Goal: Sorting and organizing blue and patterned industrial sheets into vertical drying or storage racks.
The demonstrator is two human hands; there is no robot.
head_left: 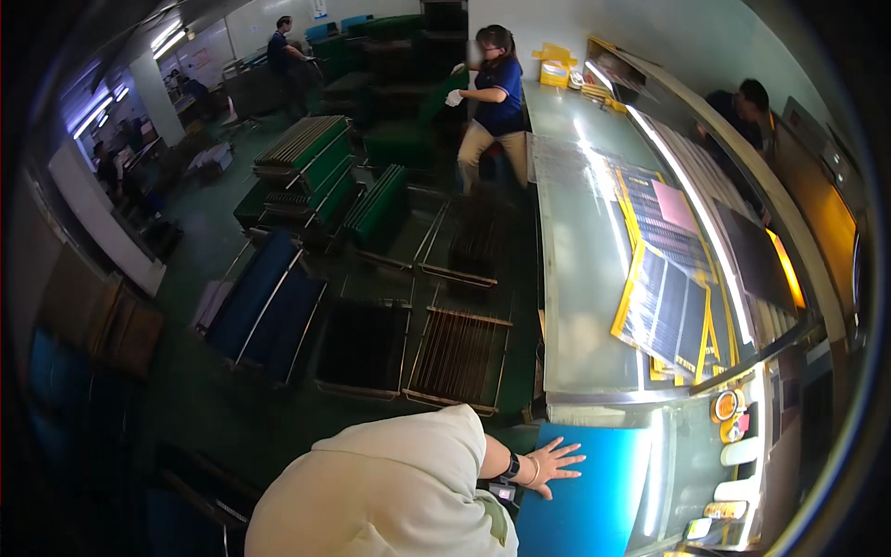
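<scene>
My left hand (555,466) lies with its fingers spread on a smooth bright-blue sheet (599,506), touching its left part. A dark watch and a thin bracelet are on that wrist, and a cream sleeve (380,487) covers the upper arm. The blue sheet rests on a glass-topped bench (682,446) and runs out of the picture at the bottom. Light glares along its right side. Nothing is gripped in the left hand. My right hand does not show.
Film sheets with yellow borders (664,302) lie on the farther bench top (571,325). Tape rolls (726,406) and white containers (738,452) line the bench's right side. Racks of dark (367,343) and green panels (380,209) stand on the floor. A gloved co-worker (497,93) stands beyond.
</scene>
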